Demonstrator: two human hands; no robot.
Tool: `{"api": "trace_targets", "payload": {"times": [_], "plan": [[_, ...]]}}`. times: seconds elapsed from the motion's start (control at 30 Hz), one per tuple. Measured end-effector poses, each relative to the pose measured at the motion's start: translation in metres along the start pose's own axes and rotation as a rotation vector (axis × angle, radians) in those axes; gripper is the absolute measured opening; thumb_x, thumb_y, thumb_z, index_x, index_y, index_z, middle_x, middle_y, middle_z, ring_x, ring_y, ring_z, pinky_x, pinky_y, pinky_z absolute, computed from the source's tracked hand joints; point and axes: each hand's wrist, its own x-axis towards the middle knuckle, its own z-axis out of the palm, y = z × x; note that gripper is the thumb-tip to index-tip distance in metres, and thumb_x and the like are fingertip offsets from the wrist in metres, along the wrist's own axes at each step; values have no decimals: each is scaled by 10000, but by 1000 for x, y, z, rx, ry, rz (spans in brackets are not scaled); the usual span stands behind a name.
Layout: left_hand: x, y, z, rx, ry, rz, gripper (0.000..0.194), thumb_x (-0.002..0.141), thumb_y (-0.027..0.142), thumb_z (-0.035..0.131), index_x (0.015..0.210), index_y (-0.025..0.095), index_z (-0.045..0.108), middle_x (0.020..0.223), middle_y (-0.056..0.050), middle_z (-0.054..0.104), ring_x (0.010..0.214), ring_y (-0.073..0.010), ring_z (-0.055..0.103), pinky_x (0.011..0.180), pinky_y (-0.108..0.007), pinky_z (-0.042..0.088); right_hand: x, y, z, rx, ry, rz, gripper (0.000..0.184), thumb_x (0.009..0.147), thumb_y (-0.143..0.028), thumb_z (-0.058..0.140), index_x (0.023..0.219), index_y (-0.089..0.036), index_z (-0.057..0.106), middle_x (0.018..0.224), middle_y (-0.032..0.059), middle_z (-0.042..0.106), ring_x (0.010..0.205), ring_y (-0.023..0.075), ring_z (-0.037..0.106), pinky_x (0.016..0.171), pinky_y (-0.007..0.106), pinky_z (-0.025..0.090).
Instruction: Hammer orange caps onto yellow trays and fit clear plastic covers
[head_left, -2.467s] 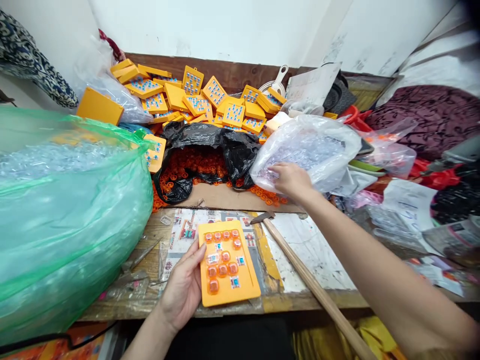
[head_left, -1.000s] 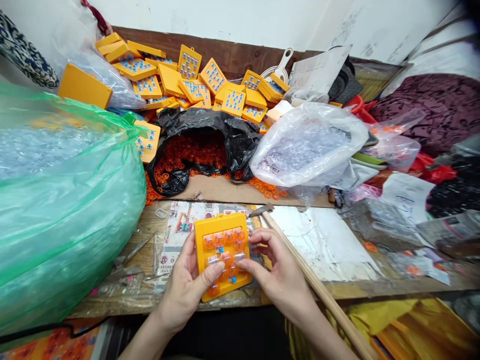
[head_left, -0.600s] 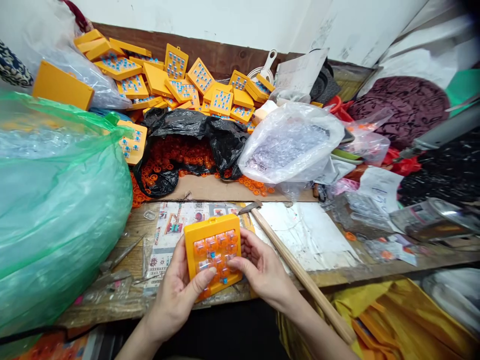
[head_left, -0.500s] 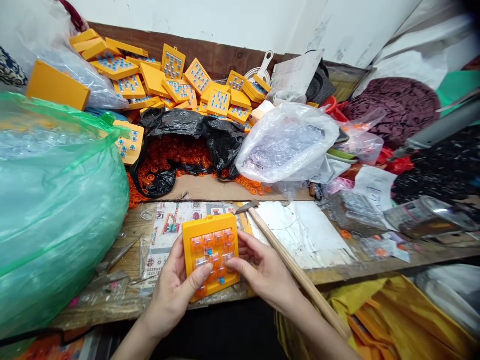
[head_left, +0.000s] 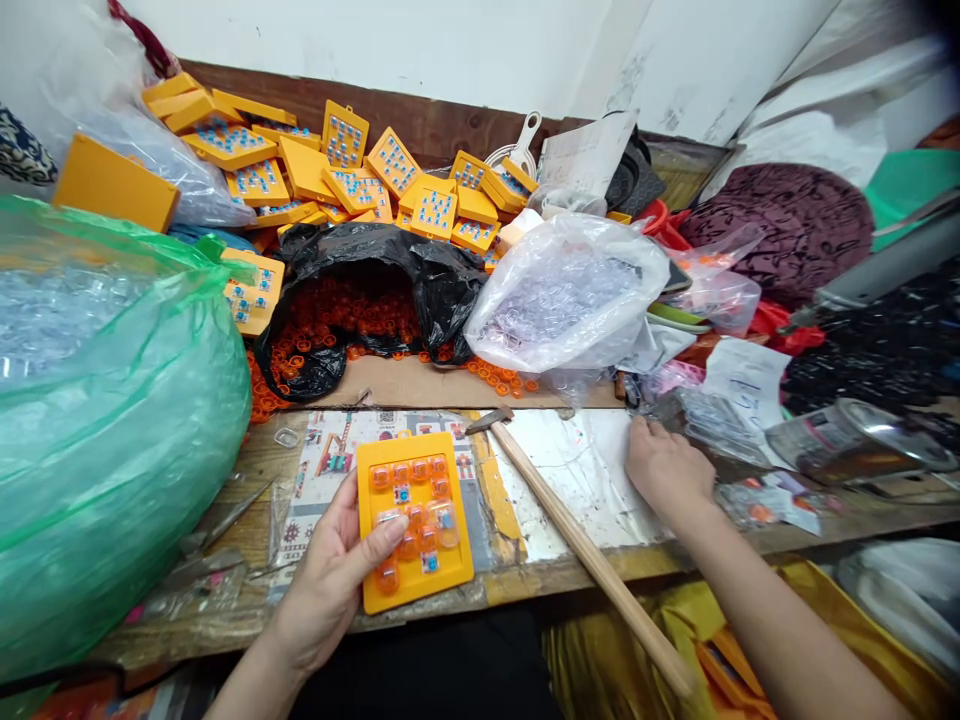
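My left hand (head_left: 337, 560) grips a square yellow plastic panel (head_left: 455, 560) by its left side, thumb pressing on its face. The panel is tilted toward me over the front of the bench. Several orange translucent caps (head_left: 388, 577) sit on it, with a few blue-and-white switches (head_left: 430, 563) uncovered between them. A clear plastic cover (head_left: 445, 524) stands around one switch near the right edge. My right hand (head_left: 670, 470) is off to the right, fingers curled down at the bench beside clear plastic pieces (head_left: 709, 425). Its fingertips are mostly hidden.
A wooden-handled hammer (head_left: 585, 550) lies slantwise between my hands. Behind are a black bag (head_left: 450, 290) of orange rings, a white bag (head_left: 570, 290) of clear parts and piled yellow panels (head_left: 307, 170). A green bag (head_left: 150, 480) bulges at left; a clear jar (head_left: 862, 437) lies right.
My right hand has let go of the panel and moved right, past the hammer, to the clear pieces. The panel has shifted slightly left in my left hand.
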Motion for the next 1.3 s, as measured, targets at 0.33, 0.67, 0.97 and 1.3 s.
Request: {"api": "trace_targets", "payload": {"times": [0.33,0.67,0.97,1.3], "plan": [[1,1,-1,16,-11,-66,801,790,216,718,1459,284,284,1290,-121,632,1130,-310,627,938,-425,534,-51,40,-3,-57,155,75,357,915,-252,405,1079,-160,709,1162,145,686,936,342,665,727,472,532],[1,3,2,9,-2,-79,759,785,220,726,1439,288,347,1277,-105,646,1110,-309,641,948,-438,530,-38,-40,-16,189,262,-365,335,912,-197,411,1049,-210,717,1104,69,718,1011,219,665,917,358,513],[2,5,1,-40,-8,-75,727,804,201,702,1431,252,339,1273,-141,641,1076,-304,661,949,-444,529,2,-40,-5,174,200,-214,308,918,-149,437,1140,-118,648,1174,175,661,1058,278,637,901,451,491],[3,4,3,-38,-14,-74,687,766,213,735,1378,245,425,1249,-123,657,1110,-316,640,982,-459,500,9,-22,-12,315,164,-210,231,851,-79,478,912,-118,697,941,175,685,1032,324,594,927,506,395]]}}
